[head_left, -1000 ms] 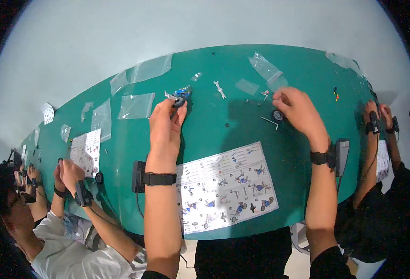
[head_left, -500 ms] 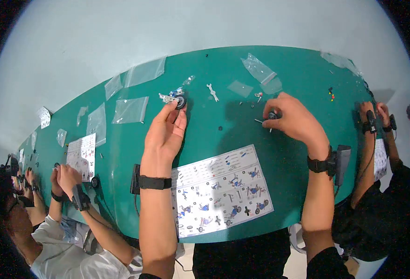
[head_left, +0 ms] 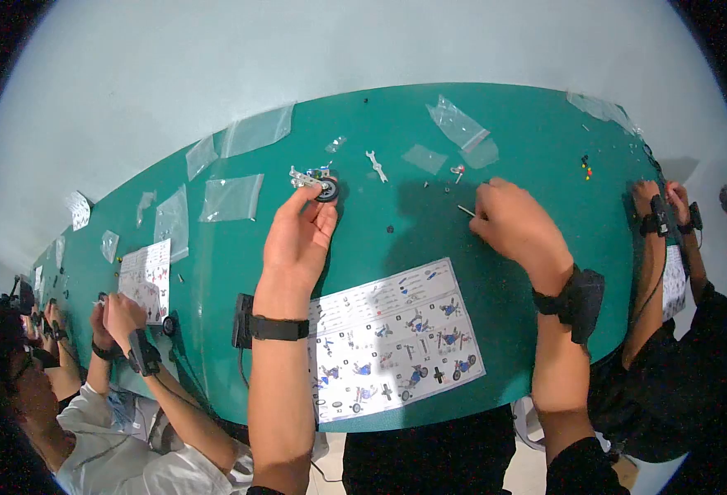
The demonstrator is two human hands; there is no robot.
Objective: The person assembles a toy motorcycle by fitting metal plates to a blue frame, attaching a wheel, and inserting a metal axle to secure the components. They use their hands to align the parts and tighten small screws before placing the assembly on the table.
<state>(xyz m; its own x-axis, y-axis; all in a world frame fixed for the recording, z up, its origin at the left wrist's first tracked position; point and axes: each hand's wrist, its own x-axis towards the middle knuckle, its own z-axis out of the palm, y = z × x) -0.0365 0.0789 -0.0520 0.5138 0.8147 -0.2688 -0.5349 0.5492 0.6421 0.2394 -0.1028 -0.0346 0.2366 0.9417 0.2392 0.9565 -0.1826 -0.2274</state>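
Note:
My left hand (head_left: 299, 231) is closed on a small partly built model of silver and blue parts (head_left: 304, 178), with a black wheel (head_left: 327, 190) at its right side. Fingertips grip the model from below, above the table. Over the table to the right, my right hand (head_left: 512, 221) is closed, back of the hand turned up. A thin silver rod (head_left: 466, 210) sticks out to the left from its fingers; whatever else lies inside the grip is hidden. Between the hands lies a small silver wrench (head_left: 376, 167). Near the right hand are small loose parts (head_left: 458, 170).
A printed instruction sheet (head_left: 396, 342) lies in front of me. Clear plastic bags (head_left: 231, 198) are spread at the left and back, one more (head_left: 457, 120) beyond my right hand. Co-workers' hands (head_left: 120, 318) work at the left, and another person's hands (head_left: 665, 198) at the right.
My right hand has turned over, hiding the black round piece seen in it before; the rod still shows. My left hand with the model has shifted slightly right and nearer.

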